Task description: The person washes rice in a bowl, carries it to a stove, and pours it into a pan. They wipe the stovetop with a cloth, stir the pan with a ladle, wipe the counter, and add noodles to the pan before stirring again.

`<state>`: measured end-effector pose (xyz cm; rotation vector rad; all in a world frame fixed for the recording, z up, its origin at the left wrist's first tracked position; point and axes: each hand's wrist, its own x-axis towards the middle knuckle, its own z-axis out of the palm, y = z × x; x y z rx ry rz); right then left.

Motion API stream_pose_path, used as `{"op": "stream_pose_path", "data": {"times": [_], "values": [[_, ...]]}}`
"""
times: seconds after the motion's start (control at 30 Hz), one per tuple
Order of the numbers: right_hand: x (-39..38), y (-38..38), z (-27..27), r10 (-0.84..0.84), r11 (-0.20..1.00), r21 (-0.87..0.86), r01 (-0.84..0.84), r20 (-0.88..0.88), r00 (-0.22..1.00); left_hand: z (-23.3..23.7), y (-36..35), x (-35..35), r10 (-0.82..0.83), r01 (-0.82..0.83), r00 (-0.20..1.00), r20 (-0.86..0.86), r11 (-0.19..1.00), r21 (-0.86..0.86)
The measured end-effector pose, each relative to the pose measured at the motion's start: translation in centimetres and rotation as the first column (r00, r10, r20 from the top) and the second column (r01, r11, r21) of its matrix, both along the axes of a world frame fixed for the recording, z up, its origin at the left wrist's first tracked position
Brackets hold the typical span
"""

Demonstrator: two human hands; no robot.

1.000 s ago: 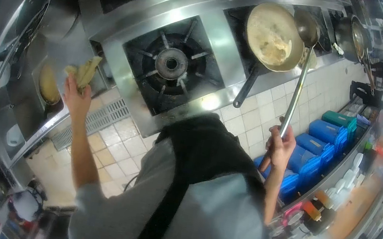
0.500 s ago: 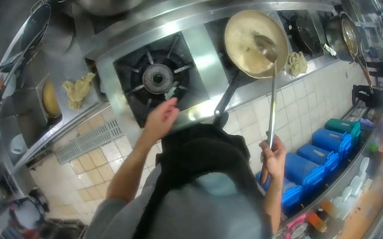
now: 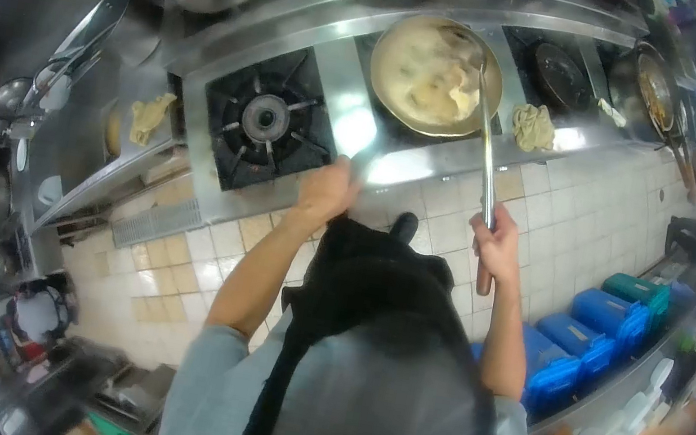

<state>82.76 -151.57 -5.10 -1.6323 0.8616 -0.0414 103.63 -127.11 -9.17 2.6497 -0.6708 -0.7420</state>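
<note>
Ladle [image 3: 484,139] — handle end inside the right grip [image 3: 494,245], bowl in pan [image 3: 395,54].

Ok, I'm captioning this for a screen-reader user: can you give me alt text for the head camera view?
Seen from above, a person's right hand grips a long ladle whose bowl sits in a pan of pale food on a steel stove. The left hand is at the stove's front edge, beside an empty burner.

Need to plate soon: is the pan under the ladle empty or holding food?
Holding food: pale lumps and liquid lie in the pan, and the ladle in the right hand reaches into it.
</note>
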Motion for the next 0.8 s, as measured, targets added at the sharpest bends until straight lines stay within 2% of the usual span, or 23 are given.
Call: {"op": "stream_pose_path", "data": {"times": [0.03,0.17,0.33,0.43,0.53,0.6,0.67,0.7,0.8], "values": [[0.2,-0.6,-0.1,-0.006,1.000,-0.012,0.006,0.044,0.999,0.1,0.2,-0.2,-0.048,0.048,0.998,0.029,0.999,-0.008],[0.9,-1.7,-0.6,0.020,1.000,0.000,-0.020,-0.012,1.000,1.0,1.0,-0.2,-0.035,0.035,0.999,-0.009,0.999,0.002],[0.7,-0.9,-0.5,-0.008,0.992,0.124,0.010,-0.024,1.000,0.0,1.4,-0.1,0.007,-0.007,1.000,-0.004,0.994,-0.113],[0.7,-0.2,1.0,0.056,0.992,0.119,-0.038,-0.149,0.987,-0.2,1.4,-0.2,0.049,-0.053,0.998,-0.033,0.990,-0.129],[1.4,0.5,2.2,0.078,0.990,0.128,-0.054,-0.197,0.977,0.3,1.5,0.1,0.048,-0.056,0.997,-0.059,0.989,-0.134],[1.9,1.3,2.8,0.060,0.987,0.156,-0.025,-0.225,0.972,0.7,1.6,0.4,0.049,-0.060,0.996,-0.077,0.988,-0.141],[2.6,2.4,3.6,0.025,0.976,0.216,0.028,-0.236,0.971,1.1,1.5,0.8,0.048,-0.068,0.978,-0.201,0.993,-0.094],[3.0,3.1,3.9,-0.011,0.957,0.277,0.080,-0.243,0.970,0.7,1.6,0.9,0.044,-0.064,0.978,-0.204,0.993,-0.095],[3.4,4.6,4.3,0.010,0.949,0.307,0.072,-0.259,0.966,-0.4,2.2,0.9,0.037,-0.059,0.991,-0.127,0.983,-0.173]]}}
